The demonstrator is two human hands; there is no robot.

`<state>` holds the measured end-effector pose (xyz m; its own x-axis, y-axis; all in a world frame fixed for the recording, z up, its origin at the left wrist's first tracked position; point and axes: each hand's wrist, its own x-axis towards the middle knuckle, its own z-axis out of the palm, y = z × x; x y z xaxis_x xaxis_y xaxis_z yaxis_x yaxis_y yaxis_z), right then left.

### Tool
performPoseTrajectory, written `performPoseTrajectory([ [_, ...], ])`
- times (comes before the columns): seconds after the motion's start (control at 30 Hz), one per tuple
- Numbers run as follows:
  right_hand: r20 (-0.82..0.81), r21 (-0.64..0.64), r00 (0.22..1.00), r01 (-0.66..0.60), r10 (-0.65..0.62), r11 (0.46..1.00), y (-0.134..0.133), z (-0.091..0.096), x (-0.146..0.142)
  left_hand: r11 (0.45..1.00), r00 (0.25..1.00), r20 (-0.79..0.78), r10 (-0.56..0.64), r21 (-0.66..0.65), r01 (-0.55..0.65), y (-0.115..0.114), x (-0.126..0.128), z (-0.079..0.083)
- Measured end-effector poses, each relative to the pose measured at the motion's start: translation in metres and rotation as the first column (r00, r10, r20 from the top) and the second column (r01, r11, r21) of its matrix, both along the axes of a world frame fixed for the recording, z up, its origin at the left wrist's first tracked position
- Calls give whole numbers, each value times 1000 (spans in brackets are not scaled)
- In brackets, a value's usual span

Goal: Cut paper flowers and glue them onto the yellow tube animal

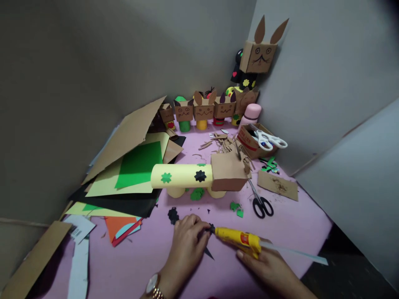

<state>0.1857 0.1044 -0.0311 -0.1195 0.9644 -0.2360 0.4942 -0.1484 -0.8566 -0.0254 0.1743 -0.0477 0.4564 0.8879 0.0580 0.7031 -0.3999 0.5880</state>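
Two hands working near edge | right hand (pixel 268 265) grasping yellow plastic glue gun (pixel 238 238), nozzle aiming left | left hand (pixel 187 245) pinching small black paper piece (pixel 209 229) against pink tabletop (pixel 296 224), steadying it at the nozzle | yellow paper-tube animal with brown cardboard head (pixel 199 178) lying beyond, black-handled scissors (pixel 260 203) right.

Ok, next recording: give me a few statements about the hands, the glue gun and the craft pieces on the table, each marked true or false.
1. The right hand holds a yellow glue gun. True.
2. The left hand holds the black-handled scissors. False: they lie on the pink table, apart from both hands; the left hand pinches a small black piece at the gun's nozzle.
3. The yellow tube bears a green flower and a black one. True.
4. The white-handled scissors lie on the green paper. False: they rest on a small cardboard box.
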Motion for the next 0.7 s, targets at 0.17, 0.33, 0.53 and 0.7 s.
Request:
performPoseTrajectory([
  [0.17, 165, 48, 986, -4, -3, 999, 0, -2, -1, 998, 1000, -16, -23, -54, 22, 4, 0, 7],
  [0.33, 228, 31, 973, 30, -36, 999, -1, -8, -3, 997, 1000, -12, -15, -71, 14, 4, 0, 5],
  [0.53, 293, 2, 956, -7, 6, 1000, -1, -6, -1, 997, 1000, -2, -15, -78, 14, 3, 0, 5],
  [0.7, 288, -2, 958, 8, -7, 1000, 0, -5, 0, 997, 1000, -6, -19, -79, 19, 4, -1, 6],
])
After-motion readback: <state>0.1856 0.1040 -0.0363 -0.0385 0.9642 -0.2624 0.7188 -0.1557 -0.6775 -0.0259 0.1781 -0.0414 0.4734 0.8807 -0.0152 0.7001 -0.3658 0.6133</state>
